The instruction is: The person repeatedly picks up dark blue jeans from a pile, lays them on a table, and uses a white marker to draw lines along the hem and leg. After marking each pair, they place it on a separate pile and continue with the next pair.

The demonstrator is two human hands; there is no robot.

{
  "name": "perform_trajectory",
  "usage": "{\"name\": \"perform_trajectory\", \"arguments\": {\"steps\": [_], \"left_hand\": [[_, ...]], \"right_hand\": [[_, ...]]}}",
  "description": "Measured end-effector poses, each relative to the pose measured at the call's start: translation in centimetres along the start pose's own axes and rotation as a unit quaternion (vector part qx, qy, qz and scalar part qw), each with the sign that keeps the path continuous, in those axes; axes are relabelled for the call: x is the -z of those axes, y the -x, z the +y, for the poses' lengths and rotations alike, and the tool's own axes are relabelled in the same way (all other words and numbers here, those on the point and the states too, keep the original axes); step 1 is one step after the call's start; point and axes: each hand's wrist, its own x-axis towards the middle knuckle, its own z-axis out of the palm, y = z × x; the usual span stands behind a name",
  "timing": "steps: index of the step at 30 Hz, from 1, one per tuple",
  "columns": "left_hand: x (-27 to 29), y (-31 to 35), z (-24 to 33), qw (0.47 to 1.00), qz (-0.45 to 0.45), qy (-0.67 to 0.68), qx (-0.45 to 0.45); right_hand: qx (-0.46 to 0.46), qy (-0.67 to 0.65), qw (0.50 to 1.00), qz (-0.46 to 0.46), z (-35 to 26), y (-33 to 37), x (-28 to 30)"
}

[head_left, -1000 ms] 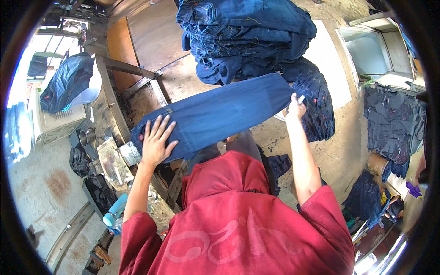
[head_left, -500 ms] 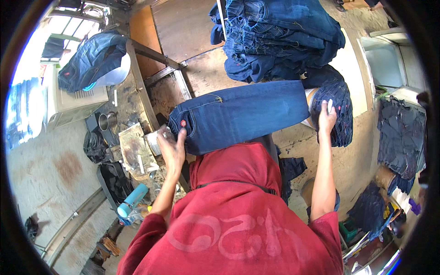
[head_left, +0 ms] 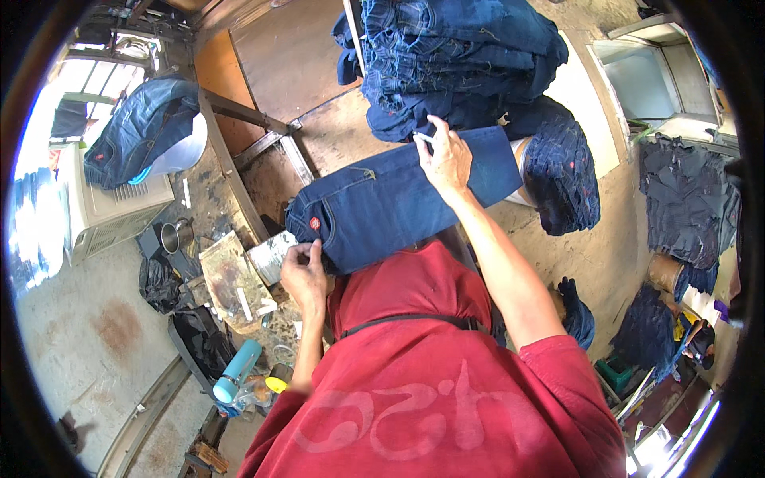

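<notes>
A pair of dark blue jeans (head_left: 406,199) with a red tag lies stretched crosswise in front of me over a narrow support, whose pale end (head_left: 271,256) pokes out at the waist. My left hand (head_left: 305,279) is closed at the waistband end, thumb and fingers pinching its edge just below the tag. Over the far edge of the jeans my right hand (head_left: 449,163) grips a short white stick (head_left: 424,139), like a piece of chalk, between thumb and fingers. The leg end reaches right, toward a bundle of dark jeans (head_left: 564,171).
A tall pile of jeans (head_left: 470,56) stands at the far side. To the left is a stained bench (head_left: 231,275) with a metal mug (head_left: 177,236), white sticks and a turquoise bottle (head_left: 237,371). More jeans (head_left: 143,131) rest on a beige box. Dark garments (head_left: 685,199) hang at right.
My right hand has moved left from the bundle at the leg end to above the jeans, carrying the white stick. My left hand has closed on the waistband. The view has shifted slightly.
</notes>
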Motion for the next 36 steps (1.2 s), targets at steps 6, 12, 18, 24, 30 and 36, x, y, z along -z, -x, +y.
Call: {"name": "perform_trajectory", "arguments": {"steps": [6, 12, 18, 24, 30, 36], "left_hand": [[-1.1, 1.5, -1.2, 0.992, 0.068, 0.102, -0.010], [-0.3, -1.0, -2.2, 0.992, 0.012, -0.096, -0.081], [2.0, -0.3, -2.4, 0.965, -0.129, 0.227, 0.000], [2.5, -0.4, -0.7, 0.685, -0.233, 0.530, 0.442], [2.0, -7.5, 0.0, 0.872, -0.414, 0.152, 0.211], [-5.0, -8.0, -1.2, 0.728, -0.407, 0.499, 0.233]], "right_hand": [[-0.010, -0.001, 1.000, 0.015, -0.1, 0.1, -0.1], [-0.016, -0.015, 1.000, 0.010, -0.3, 0.1, 0.7], [-0.017, -0.034, 0.999, -0.003, -0.1, 0.2, 0.9], [-0.027, -0.041, 0.999, -0.009, -0.4, 0.1, 1.3], [-0.014, -0.030, 0.999, 0.004, -0.5, 0.1, 1.5], [-0.010, -0.016, 1.000, 0.007, -0.4, 0.1, 1.2]]}}
